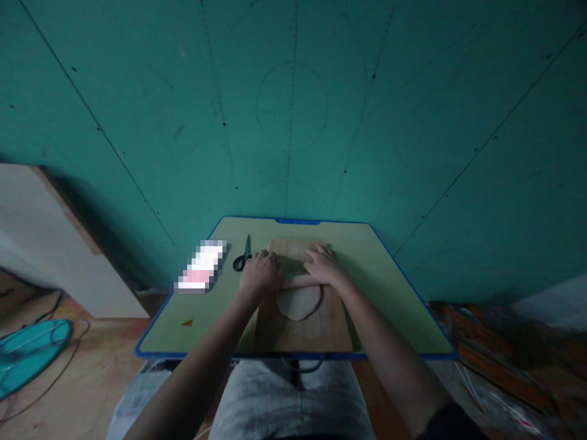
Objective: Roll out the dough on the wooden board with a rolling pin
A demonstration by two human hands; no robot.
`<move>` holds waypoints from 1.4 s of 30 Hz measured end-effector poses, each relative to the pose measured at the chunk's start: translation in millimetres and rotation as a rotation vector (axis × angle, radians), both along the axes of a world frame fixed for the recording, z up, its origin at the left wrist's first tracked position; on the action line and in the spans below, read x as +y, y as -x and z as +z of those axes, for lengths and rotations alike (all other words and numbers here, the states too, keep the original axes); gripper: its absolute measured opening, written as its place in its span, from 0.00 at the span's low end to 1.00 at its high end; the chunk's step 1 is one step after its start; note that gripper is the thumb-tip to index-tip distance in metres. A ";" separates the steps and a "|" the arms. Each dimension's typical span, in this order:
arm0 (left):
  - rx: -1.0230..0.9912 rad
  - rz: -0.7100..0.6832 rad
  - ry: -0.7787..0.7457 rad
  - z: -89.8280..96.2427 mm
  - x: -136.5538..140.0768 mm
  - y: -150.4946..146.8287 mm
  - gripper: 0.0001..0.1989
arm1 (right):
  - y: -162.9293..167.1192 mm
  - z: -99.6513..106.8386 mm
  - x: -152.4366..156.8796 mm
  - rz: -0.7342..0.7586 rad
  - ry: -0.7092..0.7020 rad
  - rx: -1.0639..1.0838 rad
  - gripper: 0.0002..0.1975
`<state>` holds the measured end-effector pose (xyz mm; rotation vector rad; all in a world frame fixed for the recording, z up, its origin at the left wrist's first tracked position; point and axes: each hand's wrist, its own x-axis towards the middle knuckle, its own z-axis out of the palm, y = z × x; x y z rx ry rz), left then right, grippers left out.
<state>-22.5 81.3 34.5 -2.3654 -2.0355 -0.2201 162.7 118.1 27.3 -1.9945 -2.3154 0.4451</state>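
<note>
On a wooden board (339,324), a pale rolling pin (299,281) lies crosswise over the far part of a flat, rounded sheet of dough (299,304). My left hand (262,272) is over the pin's left end, with its fingers curled down. At the right end, the palm of my right hand (324,266) rests on the pin; its thumb and fingers reach forward, apart, over the board. Both hands partly hide the pin's ends. A pair of dark-handled scissors (243,258) lies just left of my left hand, blades pointing away.
The board rests on a small pale-green table (385,293) with a blue rim, against a green wall (293,122). A blurred-out phone-like slab (202,267) and a small orange-brown triangle (188,322) lie on the left. A turquoise round object (34,354) is on the floor.
</note>
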 end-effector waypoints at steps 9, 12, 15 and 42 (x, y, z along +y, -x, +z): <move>0.005 0.006 -0.008 -0.3 -6.6 -0.9 0.18 | 1.1 5.2 -3.8 0.006 0.032 -0.037 0.31; -0.003 0.005 -0.017 -0.7 -5.2 -0.5 0.18 | 1.5 3.8 0.6 0.004 0.041 -0.043 0.31; -0.003 0.008 -0.002 -0.9 -2.4 -0.1 0.18 | 1.9 1.8 6.5 0.013 0.026 -0.043 0.31; 0.016 0.022 -0.017 -1.3 -18.8 -4.6 0.19 | 2.4 8.6 -6.3 0.021 0.020 -0.066 0.29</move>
